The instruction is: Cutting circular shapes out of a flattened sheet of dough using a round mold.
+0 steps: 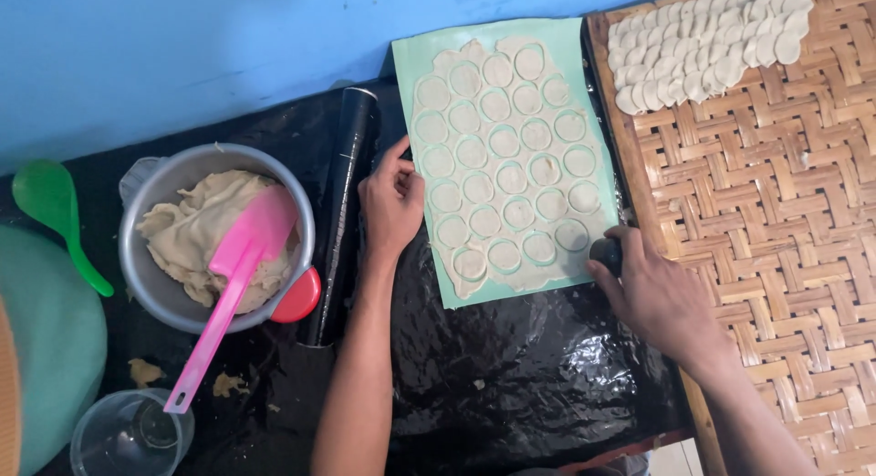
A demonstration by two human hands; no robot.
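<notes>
While both hands work at a pale green mat (577, 47) bearing a rolled dough sheet (501, 162) scored with rows of circles, the surroundings are crowded. At 9 o'clock from the mat lies a black rolling pin (343, 202), running lengthwise just beside the left hand. Further toward 9 o'clock stands a metal bowl (151, 284) holding a lump of dough (196, 225), with a pink spatula (228, 275) resting in it, handle pointing to 7 o'clock. A red piece (299, 296) shows at the bowl's rim, at 4 o'clock. A green spoon (55, 211) lies at the far 9 o'clock edge, and a clear cup (128, 435) sits at 7 o'clock. Black plastic sheeting (511, 376) covers the work surface. At 3 o'clock from the mat a woven bamboo tray (776, 220) lies, with cut dough rounds (707, 42) heaped overlapping at its 12 o'clock end.

The left hand (392, 207) lies fairly flat, fingers loosely spread, fingertips touching the mat's 9 o'clock edge; it grips nothing. The right hand (652, 293) is curled closed around a small dark round cutter (606, 253), pressed at the sheet's 4 o'clock corner, just beside the tray's edge.
</notes>
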